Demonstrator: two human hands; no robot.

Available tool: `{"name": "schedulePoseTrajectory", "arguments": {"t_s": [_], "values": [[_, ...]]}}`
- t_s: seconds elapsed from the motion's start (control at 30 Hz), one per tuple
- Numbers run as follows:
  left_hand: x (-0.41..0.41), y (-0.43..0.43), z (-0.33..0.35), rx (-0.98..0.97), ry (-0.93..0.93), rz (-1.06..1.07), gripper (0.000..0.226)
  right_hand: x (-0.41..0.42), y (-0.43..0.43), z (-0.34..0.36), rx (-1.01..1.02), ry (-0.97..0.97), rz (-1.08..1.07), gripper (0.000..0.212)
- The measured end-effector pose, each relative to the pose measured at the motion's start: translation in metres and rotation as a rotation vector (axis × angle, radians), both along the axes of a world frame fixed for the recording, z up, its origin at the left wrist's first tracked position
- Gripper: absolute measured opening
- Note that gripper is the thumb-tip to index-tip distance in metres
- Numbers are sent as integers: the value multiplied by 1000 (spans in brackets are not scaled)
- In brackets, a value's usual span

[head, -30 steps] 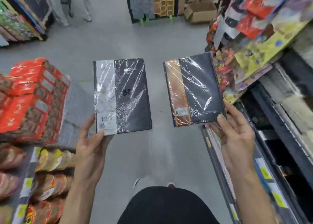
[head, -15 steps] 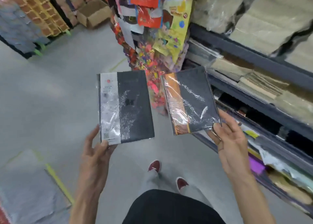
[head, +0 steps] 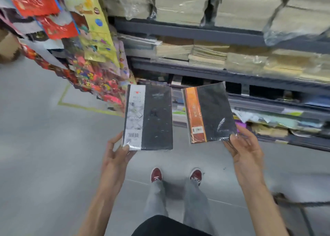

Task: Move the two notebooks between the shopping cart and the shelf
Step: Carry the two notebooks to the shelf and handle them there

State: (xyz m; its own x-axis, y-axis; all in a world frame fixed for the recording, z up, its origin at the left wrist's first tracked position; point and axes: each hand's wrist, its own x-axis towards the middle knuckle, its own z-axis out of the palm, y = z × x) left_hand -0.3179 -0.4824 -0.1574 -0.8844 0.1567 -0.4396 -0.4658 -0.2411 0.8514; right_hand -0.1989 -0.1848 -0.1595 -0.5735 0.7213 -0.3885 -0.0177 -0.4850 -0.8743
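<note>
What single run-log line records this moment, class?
left hand: holds white notebook | right hand: holds orange notebook | shelf: ahead, notebooks not yet on it

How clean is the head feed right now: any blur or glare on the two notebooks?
Head view: both fairly sharp, the white-striped notebook in the left hand, the orange-striped notebook in the right hand; only faint glints on their wrap; the shelf and hanging packets are smeared; the wide lens bends the rails.

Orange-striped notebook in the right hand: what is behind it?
The orange-striped notebook, pinched by the right hand, fronts a shelf rail with flat stationery packs beside it; the stock directly behind its cover is hidden.
</note>
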Motion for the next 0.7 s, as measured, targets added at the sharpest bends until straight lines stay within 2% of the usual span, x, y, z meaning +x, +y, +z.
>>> {"name": "schedulePoseTrajectory", "arguments": {"t_s": [0.13,0.3,0.7], "values": [[-6,42,-21,0,-26,-41,37,9,30,-19,5,-54,-23,33],[-24,85,-54,-1,-35,-62,37,8,57,-48,-28,-92,-75,23],[-96,125,-137,19,-9,-127,37,-37,85,-129,-114,-129,-232,20]]}}
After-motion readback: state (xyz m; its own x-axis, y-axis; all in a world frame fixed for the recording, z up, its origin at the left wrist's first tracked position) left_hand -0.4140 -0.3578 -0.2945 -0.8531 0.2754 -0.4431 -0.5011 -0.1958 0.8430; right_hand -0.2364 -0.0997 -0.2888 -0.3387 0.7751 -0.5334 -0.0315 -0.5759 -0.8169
